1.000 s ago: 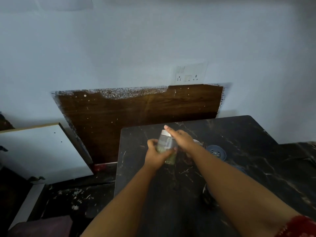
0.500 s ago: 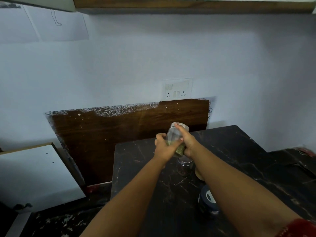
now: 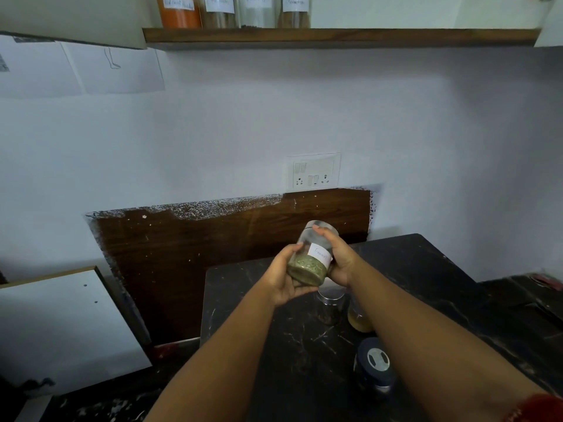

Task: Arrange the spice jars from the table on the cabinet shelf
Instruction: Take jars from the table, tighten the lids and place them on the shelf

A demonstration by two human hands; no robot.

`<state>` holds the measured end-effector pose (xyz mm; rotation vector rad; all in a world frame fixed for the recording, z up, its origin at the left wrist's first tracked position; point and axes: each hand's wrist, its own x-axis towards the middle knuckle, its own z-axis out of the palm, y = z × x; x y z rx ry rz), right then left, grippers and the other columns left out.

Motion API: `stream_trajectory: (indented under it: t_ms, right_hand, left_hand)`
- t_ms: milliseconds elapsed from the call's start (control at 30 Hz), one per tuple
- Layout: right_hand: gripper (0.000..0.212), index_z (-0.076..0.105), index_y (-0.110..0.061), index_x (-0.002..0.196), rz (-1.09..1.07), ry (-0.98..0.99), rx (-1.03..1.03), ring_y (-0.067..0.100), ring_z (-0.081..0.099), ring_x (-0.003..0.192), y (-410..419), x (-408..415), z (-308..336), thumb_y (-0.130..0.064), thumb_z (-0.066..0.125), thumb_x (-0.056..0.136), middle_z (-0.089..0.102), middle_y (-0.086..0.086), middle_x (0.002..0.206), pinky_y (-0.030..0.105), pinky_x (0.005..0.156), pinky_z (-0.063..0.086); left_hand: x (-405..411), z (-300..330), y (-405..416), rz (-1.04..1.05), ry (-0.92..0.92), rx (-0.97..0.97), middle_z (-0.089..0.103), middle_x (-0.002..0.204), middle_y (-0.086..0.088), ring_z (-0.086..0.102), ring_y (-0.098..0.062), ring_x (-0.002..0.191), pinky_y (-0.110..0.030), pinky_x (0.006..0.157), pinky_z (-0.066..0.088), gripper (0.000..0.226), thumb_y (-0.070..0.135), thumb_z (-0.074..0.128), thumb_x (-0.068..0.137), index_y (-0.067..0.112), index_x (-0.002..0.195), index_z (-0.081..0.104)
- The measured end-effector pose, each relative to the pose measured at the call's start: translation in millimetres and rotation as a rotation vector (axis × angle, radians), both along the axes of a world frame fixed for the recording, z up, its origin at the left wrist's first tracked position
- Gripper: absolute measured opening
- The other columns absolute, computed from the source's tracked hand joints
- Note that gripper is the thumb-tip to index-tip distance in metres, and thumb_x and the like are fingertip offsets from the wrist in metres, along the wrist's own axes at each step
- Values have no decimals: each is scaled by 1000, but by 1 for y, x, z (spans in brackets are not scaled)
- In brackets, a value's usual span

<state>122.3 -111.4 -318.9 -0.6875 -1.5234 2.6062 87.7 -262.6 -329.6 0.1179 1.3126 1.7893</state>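
Observation:
A clear jar of green spice (image 3: 309, 263) with a white handwritten label is tilted in the air above the dark marble table (image 3: 268, 354). My left hand (image 3: 285, 278) cups its base and my right hand (image 3: 338, 258) grips its upper side. Under my hands stand a clear jar (image 3: 329, 309) and a jar with yellow contents (image 3: 358, 319). A dark jar with a grey-patterned lid (image 3: 376, 365) sits nearer me. High up, the wooden shelf (image 3: 335, 36) carries several labelled jars, the leftmost an orange spice jar (image 3: 179, 12).
A dark wooden board (image 3: 189, 254) leans against the wall behind the table. A white panel (image 3: 61, 327) leans at the lower left. A switch and socket plate (image 3: 313, 172) is on the wall. Paper sheets (image 3: 115, 68) hang at the upper left.
Both hands have raised the green spice jar up off the table and tilted it. The view has tipped upward, bringing the shelf and its jars into sight.

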Motion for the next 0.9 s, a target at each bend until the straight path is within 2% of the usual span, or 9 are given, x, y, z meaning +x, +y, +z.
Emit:
stream_trajectory:
  t_ms: [100, 200, 400, 567, 733, 833, 900]
  right_hand:
    - [63, 56, -8, 122, -48, -32, 57, 37, 68, 100, -4, -1, 0, -33, 82, 71, 68, 22, 112, 58, 91, 50]
    - [64, 56, -7, 120, -79, -52, 77, 38, 69, 97, -6, -3, 2, -33, 83, 70, 69, 23, 109, 60, 88, 51]
    - [78, 56, -12, 126, 31, -29, 41, 36, 66, 107, 0, -1, 9, -49, 83, 64, 67, 20, 116, 57, 96, 47]
    - [74, 54, -13, 128, 30, -12, 16, 34, 67, 100, -1, 3, 8, -46, 81, 68, 70, 17, 104, 54, 95, 49]
    - [69, 56, -11, 125, 45, -13, 10, 36, 63, 112, 0, 8, 16, -50, 77, 72, 66, 19, 113, 53, 99, 47]
    - [64, 61, -8, 120, 50, 30, 32, 36, 64, 110, -3, 13, 27, -50, 76, 74, 67, 21, 115, 53, 99, 47]
    - [65, 60, -8, 123, 33, 78, 119, 36, 65, 109, -4, 13, 40, -45, 78, 72, 66, 21, 118, 55, 98, 48]
  left_hand:
    - [6, 2, 7, 9, 79, -70, 70, 114, -14, 68, -28, 104, -37, 75, 58, 60, 58, 60, 83, 15, 125, 60]
    - [10, 8, 13, 78, 176, -142, 73, 109, -10, 71, -24, 99, -35, 70, 59, 61, 64, 61, 82, 18, 122, 60]
    - [8, 8, 10, 54, 79, -73, 73, 109, -12, 72, -25, 96, -35, 71, 60, 63, 67, 58, 82, 19, 123, 61]
    - [11, 7, 12, 58, 69, -77, 71, 113, -13, 70, -27, 101, -37, 76, 59, 66, 67, 57, 82, 18, 126, 58]
    - [9, 10, 15, 54, 72, -77, 70, 114, -14, 69, -27, 102, -36, 74, 59, 66, 68, 56, 82, 18, 126, 59]
    - [8, 20, 20, 90, 86, -56, 71, 111, -14, 69, -28, 101, -37, 73, 59, 66, 68, 56, 82, 17, 124, 61]
    - [4, 38, 31, 129, 138, -31, 72, 110, -14, 69, -28, 102, -38, 75, 59, 65, 67, 56, 82, 16, 123, 62]
